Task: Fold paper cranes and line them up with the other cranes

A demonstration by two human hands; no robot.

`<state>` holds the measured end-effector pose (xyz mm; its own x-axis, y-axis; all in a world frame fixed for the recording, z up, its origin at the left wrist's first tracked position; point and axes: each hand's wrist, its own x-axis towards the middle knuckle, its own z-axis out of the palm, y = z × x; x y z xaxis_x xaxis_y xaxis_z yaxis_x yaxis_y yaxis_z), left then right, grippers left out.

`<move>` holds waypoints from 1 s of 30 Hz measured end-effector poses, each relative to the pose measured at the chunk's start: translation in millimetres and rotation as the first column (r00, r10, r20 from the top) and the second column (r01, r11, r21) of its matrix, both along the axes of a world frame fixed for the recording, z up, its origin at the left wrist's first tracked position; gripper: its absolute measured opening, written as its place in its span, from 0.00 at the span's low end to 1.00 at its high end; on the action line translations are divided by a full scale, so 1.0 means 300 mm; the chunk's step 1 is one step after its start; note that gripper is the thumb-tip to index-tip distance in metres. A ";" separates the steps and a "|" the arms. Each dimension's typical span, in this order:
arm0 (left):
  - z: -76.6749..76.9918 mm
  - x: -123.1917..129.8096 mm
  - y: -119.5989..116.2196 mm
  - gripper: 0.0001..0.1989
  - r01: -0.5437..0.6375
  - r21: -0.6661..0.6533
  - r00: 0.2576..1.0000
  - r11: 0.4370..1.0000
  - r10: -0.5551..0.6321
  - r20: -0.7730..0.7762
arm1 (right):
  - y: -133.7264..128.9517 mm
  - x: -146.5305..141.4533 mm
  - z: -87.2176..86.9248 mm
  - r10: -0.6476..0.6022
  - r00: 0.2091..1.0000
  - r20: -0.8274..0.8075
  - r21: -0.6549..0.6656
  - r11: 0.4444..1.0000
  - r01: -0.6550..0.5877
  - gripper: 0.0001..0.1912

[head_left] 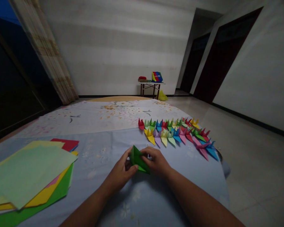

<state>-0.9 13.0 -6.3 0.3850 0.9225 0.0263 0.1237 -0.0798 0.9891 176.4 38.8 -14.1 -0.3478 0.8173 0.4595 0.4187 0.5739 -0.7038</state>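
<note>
A partly folded piece of green origami paper (137, 158) is held up between both hands, just above the blue cloth. My left hand (123, 168) grips its left side, with the thumb along the lower edge and the fingers behind. My right hand (157, 160) pinches the right side; some of its fingertips are hidden by the paper. Beyond the hands, rows of folded paper cranes (164, 136) in many colours stand on the table. To the left lies a loose stack of coloured paper sheets (35, 170), a pale green one on top.
The round table carries a blue cloth (94, 176) in front and a white floral cloth (90, 115) behind. A small side table (152, 83) with a colourful box (157, 76) stands by the far wall. A patterned curtain (49, 53) hangs at left, and dark doors (227, 50) are at right.
</note>
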 end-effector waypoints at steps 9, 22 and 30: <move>-0.027 -0.021 0.031 0.24 -0.131 0.103 0.980 0.986 0.145 -0.136 | 0.012 0.000 -0.023 -0.050 0.999 0.011 -0.225 0.973 0.051 0.10; -0.022 -0.017 -0.003 0.26 0.072 0.441 0.880 0.895 0.152 -0.450 | 0.032 0.047 -0.030 0.057 0.959 0.279 -0.029 0.998 -0.051 0.22; -0.031 -0.036 -0.019 0.22 0.222 0.500 0.709 0.837 0.213 -0.672 | 0.029 0.070 -0.026 0.110 0.906 0.408 -0.045 0.994 -0.100 0.20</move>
